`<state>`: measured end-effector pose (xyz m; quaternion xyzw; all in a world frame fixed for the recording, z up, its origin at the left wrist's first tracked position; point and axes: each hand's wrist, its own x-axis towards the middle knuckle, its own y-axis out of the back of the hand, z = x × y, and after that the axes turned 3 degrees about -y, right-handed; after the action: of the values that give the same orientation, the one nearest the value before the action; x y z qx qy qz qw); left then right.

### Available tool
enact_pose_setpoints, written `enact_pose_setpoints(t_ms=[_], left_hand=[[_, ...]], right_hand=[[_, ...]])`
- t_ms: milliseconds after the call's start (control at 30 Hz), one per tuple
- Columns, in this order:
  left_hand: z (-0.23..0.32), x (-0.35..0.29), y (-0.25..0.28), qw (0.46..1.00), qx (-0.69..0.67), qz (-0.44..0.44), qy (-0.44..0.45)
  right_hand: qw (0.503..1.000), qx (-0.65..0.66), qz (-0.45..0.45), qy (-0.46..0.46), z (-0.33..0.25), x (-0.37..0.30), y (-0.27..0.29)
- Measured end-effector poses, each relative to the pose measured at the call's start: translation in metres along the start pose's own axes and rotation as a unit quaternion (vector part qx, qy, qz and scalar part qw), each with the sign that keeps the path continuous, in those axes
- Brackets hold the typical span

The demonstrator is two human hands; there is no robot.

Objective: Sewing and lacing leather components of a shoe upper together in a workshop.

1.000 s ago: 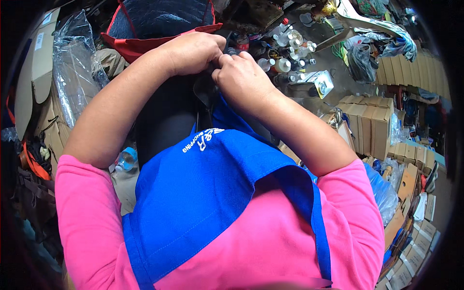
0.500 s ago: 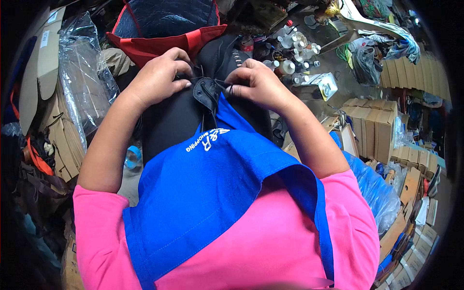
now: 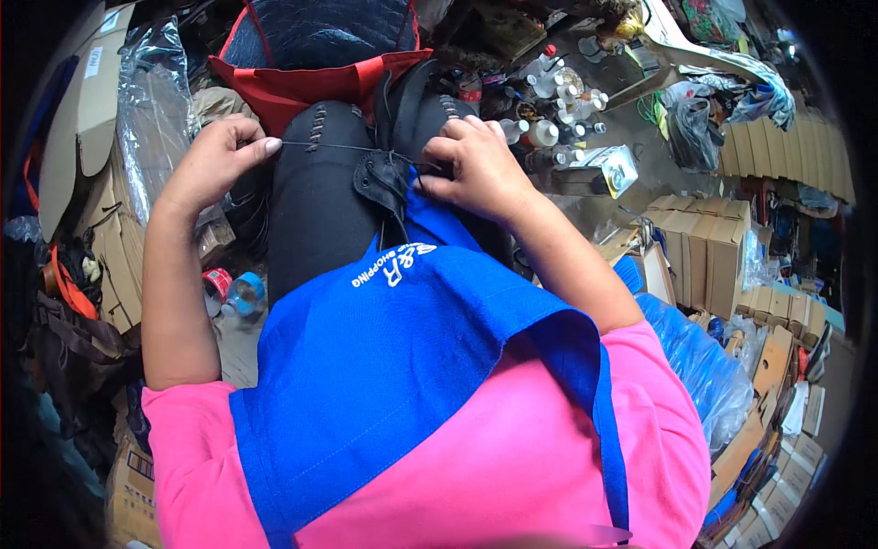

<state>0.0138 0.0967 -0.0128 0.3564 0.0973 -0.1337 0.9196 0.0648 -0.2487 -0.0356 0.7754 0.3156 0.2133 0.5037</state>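
Observation:
A black leather piece point(image 3: 378, 180) with eyelets, like part of a shoe upper, rests over my lap between my black-clad thighs. From it a thin black thread point(image 3: 334, 145) runs taut to the left. My left hand point(image 3: 215, 163) pinches that thread between thumb and fingertips, out beyond my left thigh. At the right edge of the leather piece, my right hand point(image 3: 477, 172) is closed with bent fingers; what lies between thumb and fingers is dark and partly hidden. A blue apron point(image 3: 384, 357) covers my front up to the piece.
Beyond my knees stands an open red bag point(image 3: 320, 82) with silver lining. Several bottles point(image 3: 544, 133) crowd the floor at far right. Cardboard stacks point(image 3: 700, 238) stand to the right, with blue plastic wrap point(image 3: 700, 357) nearer. Cardboard and clear plastic point(image 3: 155, 137) lean at left.
My left hand has moved left and away from the leather piece, drawing the thread out straight. My right hand has shifted only slightly. The leather piece has moved a little left.

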Motion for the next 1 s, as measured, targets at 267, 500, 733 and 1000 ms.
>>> enact_pose_setpoints(t_ms=[267,500,733,1000], left_hand=[[-0.002,0.001,-0.016,0.990,-0.010,0.115,-0.083],[0.001,0.004,-0.020,0.985,-0.057,0.138,-0.086],[0.000,-0.001,-0.020,0.983,-0.059,0.151,-0.082],[0.004,0.004,-0.020,0.981,-0.056,0.164,-0.081]], right_hand=[[0.980,0.116,0.075,-0.146,0.015,-0.001,0.016],[0.999,-0.034,-0.009,-0.021,-0.025,-0.001,0.007],[0.981,0.126,0.011,-0.144,0.020,-0.006,0.023],[0.965,-0.027,-0.098,-0.242,0.051,-0.027,0.052]])
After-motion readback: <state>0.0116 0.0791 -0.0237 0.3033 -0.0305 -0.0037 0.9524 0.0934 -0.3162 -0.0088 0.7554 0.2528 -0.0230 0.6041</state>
